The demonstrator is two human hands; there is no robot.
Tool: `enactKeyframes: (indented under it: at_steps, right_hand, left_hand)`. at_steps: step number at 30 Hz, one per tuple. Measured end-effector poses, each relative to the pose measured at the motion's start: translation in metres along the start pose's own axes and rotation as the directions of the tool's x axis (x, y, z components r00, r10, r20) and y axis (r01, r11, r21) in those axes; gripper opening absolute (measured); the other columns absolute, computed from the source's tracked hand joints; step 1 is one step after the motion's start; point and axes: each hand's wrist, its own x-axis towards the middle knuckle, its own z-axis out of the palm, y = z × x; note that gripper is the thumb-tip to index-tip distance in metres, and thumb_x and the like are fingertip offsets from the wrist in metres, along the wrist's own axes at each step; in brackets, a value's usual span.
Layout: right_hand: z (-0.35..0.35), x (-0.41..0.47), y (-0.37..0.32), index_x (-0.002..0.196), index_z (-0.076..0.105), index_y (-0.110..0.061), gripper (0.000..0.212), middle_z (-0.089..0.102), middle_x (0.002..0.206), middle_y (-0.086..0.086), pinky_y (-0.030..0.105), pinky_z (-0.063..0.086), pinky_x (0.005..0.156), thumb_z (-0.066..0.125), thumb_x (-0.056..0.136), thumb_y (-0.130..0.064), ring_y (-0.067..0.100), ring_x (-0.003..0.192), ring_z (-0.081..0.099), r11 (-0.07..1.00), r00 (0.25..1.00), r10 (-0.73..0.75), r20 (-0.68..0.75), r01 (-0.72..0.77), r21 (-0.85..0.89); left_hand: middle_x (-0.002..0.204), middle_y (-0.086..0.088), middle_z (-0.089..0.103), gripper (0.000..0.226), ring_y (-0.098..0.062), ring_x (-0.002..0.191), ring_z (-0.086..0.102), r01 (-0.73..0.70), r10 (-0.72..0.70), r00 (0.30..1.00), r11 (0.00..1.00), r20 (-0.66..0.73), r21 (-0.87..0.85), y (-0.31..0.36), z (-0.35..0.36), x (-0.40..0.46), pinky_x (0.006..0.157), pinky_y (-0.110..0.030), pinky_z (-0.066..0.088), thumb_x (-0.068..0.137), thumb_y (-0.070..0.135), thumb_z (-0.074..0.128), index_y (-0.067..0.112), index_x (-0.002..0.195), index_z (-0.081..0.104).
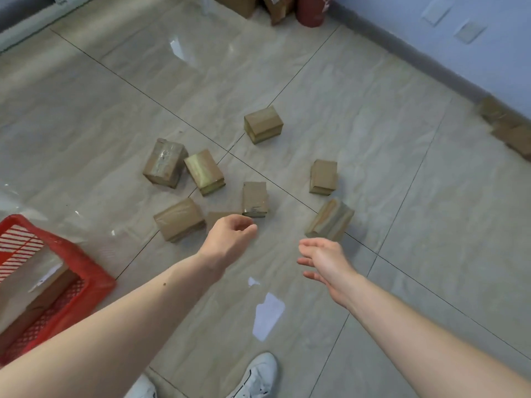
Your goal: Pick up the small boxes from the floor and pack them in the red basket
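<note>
Several small taped cardboard boxes lie scattered on the tiled floor. One box lies just beyond my left hand, whose fingers hang loosely curled and hold nothing. A flat box is partly hidden behind that hand. Another box stands tilted just past my right hand, which is open with fingers spread. The red basket sits at the lower left with a box inside it.
More boxes lie further out: one at the middle back, one to the right, two side by side at left, one nearer the basket. Cartons and a red cylinder stand by the far wall. My white shoes are below.
</note>
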Motion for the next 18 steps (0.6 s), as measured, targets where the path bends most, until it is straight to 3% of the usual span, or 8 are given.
enactKeyframes:
  at_steps: [3, 6, 9, 12, 18]
  right_hand:
    - [-0.044, 0.019, 0.001, 0.106, 0.064, -0.016, 0.015, 0.066, 0.103, 0.002, 0.036, 0.053, 0.085, 0.059, 0.092, -0.013, 0.018, 0.1, 0.065, 1.0, 0.999, 0.017, -0.035, -0.016, 0.024]
    - [-0.08, 0.039, 0.001, 0.119, 0.061, -0.013, 0.027, 0.065, 0.109, 0.004, 0.037, 0.053, 0.084, 0.058, 0.092, -0.013, 0.02, 0.103, 0.065, 0.999, 0.997, 0.03, -0.075, -0.026, 0.047]
    - [-0.109, 0.058, -0.004, 0.133, 0.051, -0.013, 0.042, 0.061, 0.106, -0.001, 0.038, 0.053, 0.088, 0.058, 0.092, -0.013, 0.023, 0.11, 0.063, 0.998, 0.993, 0.035, -0.109, -0.028, 0.063]
    - [-0.132, 0.079, -0.013, 0.139, 0.045, -0.014, 0.049, 0.056, 0.095, -0.005, 0.043, 0.054, 0.096, 0.059, 0.092, -0.013, 0.026, 0.116, 0.061, 0.998, 0.991, 0.039, -0.129, -0.033, 0.047]
    - [-0.177, 0.141, -0.037, 0.139, 0.044, -0.016, 0.052, 0.055, 0.12, 0.003, 0.041, 0.053, 0.096, 0.062, 0.091, -0.02, 0.023, 0.114, 0.059, 0.997, 0.984, 0.067, -0.165, -0.062, 0.036]
  left_hand:
    - [0.091, -0.001, 0.06, 0.007, -0.018, 0.078, 0.048, 0.002, -0.003, 0.999, 1.0, 0.043, 0.018, 0.021, 0.042, 0.009, 0.071, -0.028, 0.041, 0.092, 0.018, 0.057, 0.019, 0.089, 0.064]
    - [0.093, 0.0, 0.06, 0.009, -0.015, 0.074, 0.05, -0.004, 0.002, 0.999, 0.999, 0.053, 0.049, 0.038, 0.077, 0.024, 0.066, -0.025, 0.042, 0.093, 0.019, 0.058, 0.018, 0.098, 0.065]
    - [0.097, 0.001, 0.063, 0.021, -0.008, 0.071, 0.052, -0.009, 0.005, 0.998, 0.998, 0.064, 0.069, 0.051, 0.107, 0.044, 0.072, -0.026, 0.045, 0.092, 0.021, 0.059, 0.013, 0.11, 0.068]
    - [0.099, 0.0, 0.063, 0.025, -0.01, 0.074, 0.052, 0.012, -0.019, 0.997, 0.996, 0.079, 0.086, 0.059, 0.131, 0.067, 0.078, -0.026, 0.044, 0.092, 0.021, 0.06, 0.011, 0.113, 0.067]
    - [0.11, -0.001, 0.065, 0.032, -0.011, 0.08, 0.053, 0.029, -0.04, 0.994, 0.994, 0.097, 0.107, 0.084, 0.179, 0.121, 0.08, -0.024, 0.041, 0.092, 0.024, 0.06, 0.01, 0.121, 0.064]
